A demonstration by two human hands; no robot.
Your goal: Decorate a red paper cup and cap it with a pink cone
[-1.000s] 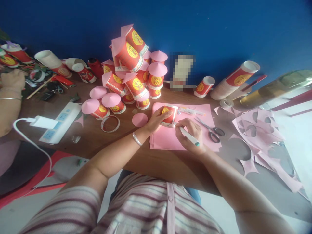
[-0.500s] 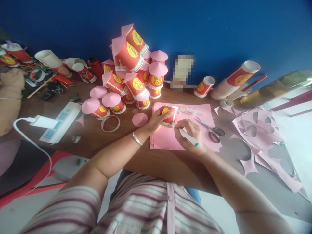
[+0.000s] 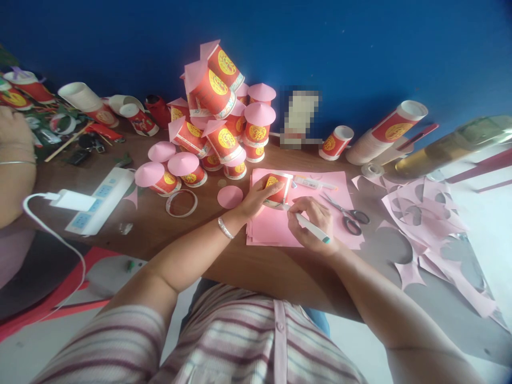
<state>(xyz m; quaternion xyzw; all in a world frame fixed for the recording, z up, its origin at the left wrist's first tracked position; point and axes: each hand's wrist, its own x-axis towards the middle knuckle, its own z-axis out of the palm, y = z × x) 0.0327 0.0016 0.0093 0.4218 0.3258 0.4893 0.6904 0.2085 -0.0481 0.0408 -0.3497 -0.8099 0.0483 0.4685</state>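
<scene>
My left hand (image 3: 259, 198) is closed around a red paper cup (image 3: 276, 189) with a yellow emblem, tilted on its side above the pink paper. Between the fingers of my right hand (image 3: 312, 221) is a white marker pen (image 3: 310, 226) with a green end. Its tip points at the cup's lower edge; whether it touches, I cannot tell. A stack of pink paper (image 3: 276, 229) lies beneath both hands. Behind the cup rests another white marker (image 3: 316, 183). Scissors with dark handles (image 3: 352, 221) lie right of my right hand, on the paper's edge.
Left of centre are piled red cups with pink cone tops (image 3: 218, 136). A pink paper disc (image 3: 230, 197) and a tape ring (image 3: 181, 204) lie nearer. Pink offcuts (image 3: 424, 213) cover the right side. A power strip (image 3: 100, 200) and another person's arm (image 3: 16, 160) are at left.
My right hand and the marker have shifted slightly right and down along the cup. The other person's hand at far left has moved left. My left hand stays on the cup.
</scene>
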